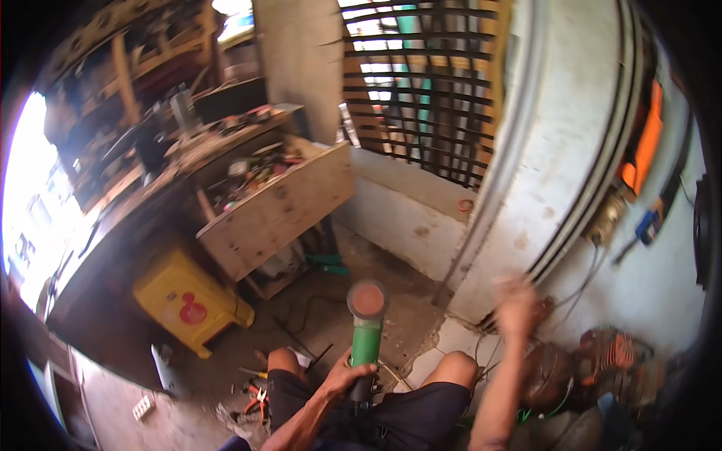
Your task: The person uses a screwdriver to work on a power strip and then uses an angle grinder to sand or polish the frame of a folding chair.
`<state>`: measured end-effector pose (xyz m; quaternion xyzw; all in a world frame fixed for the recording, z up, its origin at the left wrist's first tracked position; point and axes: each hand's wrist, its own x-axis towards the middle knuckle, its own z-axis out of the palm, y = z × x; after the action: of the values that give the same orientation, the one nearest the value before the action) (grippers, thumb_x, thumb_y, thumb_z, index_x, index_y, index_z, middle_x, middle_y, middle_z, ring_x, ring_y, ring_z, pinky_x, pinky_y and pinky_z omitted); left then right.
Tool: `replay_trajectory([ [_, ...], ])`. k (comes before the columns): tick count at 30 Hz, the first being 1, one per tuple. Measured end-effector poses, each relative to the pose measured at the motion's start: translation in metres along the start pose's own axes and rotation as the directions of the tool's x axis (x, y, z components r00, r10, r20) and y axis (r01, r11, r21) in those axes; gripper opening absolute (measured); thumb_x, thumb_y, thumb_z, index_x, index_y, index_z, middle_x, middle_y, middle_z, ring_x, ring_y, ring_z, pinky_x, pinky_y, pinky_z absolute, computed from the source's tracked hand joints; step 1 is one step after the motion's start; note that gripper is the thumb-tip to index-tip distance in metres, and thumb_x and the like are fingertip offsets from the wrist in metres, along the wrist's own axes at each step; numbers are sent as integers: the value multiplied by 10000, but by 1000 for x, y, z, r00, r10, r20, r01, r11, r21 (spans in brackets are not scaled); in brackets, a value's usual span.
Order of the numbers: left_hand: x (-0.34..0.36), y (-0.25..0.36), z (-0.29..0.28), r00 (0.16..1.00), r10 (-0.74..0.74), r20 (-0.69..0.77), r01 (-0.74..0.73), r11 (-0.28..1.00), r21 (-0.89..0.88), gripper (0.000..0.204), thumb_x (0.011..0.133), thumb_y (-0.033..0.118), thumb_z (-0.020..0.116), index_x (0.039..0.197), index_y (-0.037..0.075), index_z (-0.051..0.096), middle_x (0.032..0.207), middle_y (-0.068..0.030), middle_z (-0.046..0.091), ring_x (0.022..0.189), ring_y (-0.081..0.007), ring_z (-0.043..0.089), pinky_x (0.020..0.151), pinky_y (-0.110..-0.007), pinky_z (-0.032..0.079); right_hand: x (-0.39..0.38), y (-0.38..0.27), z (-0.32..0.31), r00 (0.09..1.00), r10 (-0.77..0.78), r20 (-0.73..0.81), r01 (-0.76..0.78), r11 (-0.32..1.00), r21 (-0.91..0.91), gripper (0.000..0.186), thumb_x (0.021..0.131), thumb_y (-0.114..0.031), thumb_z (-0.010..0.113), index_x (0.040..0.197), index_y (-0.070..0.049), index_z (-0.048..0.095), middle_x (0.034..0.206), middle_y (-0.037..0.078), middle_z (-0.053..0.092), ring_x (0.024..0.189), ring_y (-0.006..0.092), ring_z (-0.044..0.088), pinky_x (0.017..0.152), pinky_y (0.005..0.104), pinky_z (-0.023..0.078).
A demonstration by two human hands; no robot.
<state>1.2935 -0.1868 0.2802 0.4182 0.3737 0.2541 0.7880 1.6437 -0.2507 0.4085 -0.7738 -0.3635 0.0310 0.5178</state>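
Left hand grips grinder; right hand blurred, can't tell; floor bears yellow stool.

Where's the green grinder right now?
In the head view, the grinder is low in the middle, held in the left hand, between the knees.

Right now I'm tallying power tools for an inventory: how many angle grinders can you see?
1: the green angle grinder, gripped in the left hand in front of the lap. Others may be hidden in the cluttered open drawer.
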Motion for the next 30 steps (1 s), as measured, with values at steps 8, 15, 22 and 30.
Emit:
replay_trajectory([
  [8,-32,-32,-9,999,13,31,-15,998,66,846,759,328,858,1449,48,456,1229,-87,600,1157,-187,561,998,-348,456,216,213,-224,857,-195,-477,-121,823,-554,509,995,-356,531,1362,-4,529,1226,259,642,1132,445,612,1002,498,455],
  [15,-114,54,-13,997,18,78,-38,965,260,762,765,291,855,1384,35,492,1174,-61,622,1105,-148,583,985,-315,455,179,226,-209,925,236,-297,-302,932,-200,386,934,-251,602,1055,106,685,969,230,723,905,296,651,853,431,470],
  [22,-252,197,34,994,63,88,-50,988,-146,666,780,106,822,1354,36,492,1186,-47,627,1108,-134,572,944,-281,467,-3,-52,-65,683,608,404,-730,576,368,160,939,-301,657,951,-151,606,787,-12,578,647,138,563,518,278,469],
  [30,-382,338,120,945,149,-289,-246,911,-332,805,768,272,818,1452,59,452,1278,-50,578,1170,-142,518,1010,-301,401,-169,-429,-28,15,376,927,-1000,28,4,203,993,-194,635,1132,-47,616,1067,70,636,931,221,609,875,417,505],
])
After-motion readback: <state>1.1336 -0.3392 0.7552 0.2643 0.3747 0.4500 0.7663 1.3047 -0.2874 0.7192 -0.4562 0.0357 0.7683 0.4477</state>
